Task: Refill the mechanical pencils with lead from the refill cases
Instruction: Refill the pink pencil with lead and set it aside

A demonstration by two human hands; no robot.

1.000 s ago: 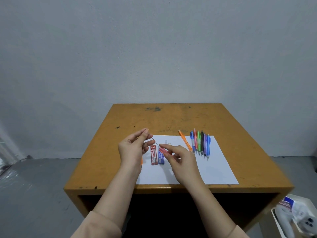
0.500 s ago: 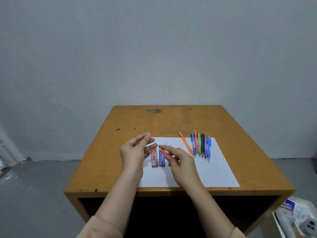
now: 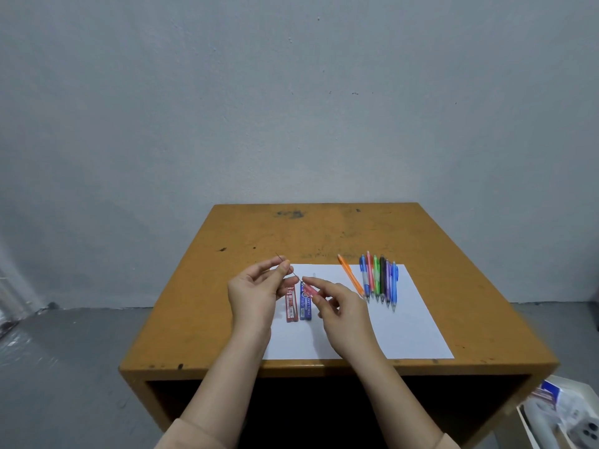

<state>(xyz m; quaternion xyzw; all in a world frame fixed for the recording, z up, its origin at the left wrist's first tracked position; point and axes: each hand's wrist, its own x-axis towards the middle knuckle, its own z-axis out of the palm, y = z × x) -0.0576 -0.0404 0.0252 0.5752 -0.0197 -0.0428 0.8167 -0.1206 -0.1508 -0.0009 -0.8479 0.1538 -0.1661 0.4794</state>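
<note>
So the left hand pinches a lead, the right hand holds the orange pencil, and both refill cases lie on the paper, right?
Not quite. The head view shows the right hand holding a pink pencil; the orange pencil lies on the paper. The rest holds.

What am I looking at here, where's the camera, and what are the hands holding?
There is no machine: these are a person's two bare hands, filmed by one wide camera worn on the head, looking forward and down. On the wooden table lies a white sheet of paper. On it are a red refill case, a blue refill case beside it, an orange pencil and a row of coloured pencils. The left hand pinches a thin lead. The right hand holds a pink pencil, one end towards the lead.
</note>
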